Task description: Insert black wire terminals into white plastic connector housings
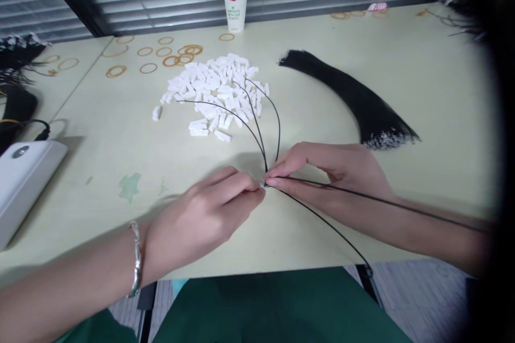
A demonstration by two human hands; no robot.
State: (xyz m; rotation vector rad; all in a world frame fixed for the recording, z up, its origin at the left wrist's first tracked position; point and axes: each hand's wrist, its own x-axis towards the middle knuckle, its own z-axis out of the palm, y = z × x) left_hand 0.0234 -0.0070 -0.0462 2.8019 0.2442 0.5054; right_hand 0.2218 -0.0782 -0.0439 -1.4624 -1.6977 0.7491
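My left hand [219, 201] is closed in a pinch on a small whitish piece, mostly hidden by the fingertips; it looks like one of the white connector housings. Right beside it, thumb and forefinger of my right hand [333, 171] pinch thin black wires [322, 217] where they meet that piece. Several wires fan out from there, some curving up toward the pile and others running right, one past the table's front edge. Beyond my hands lies a heap of small white connector housings [213, 88]. A thick bundle of black wires [341, 86] with bare metal ends rests at the right.
Tan rubber bands [163, 52] lie scattered at the back left. A white paper cup [235, 2] stands near the blinds. At the left edge are a white box-like device [30, 187] with a cable and more black wire bundles [18, 112]. The table [177, 150] ends before my lap.
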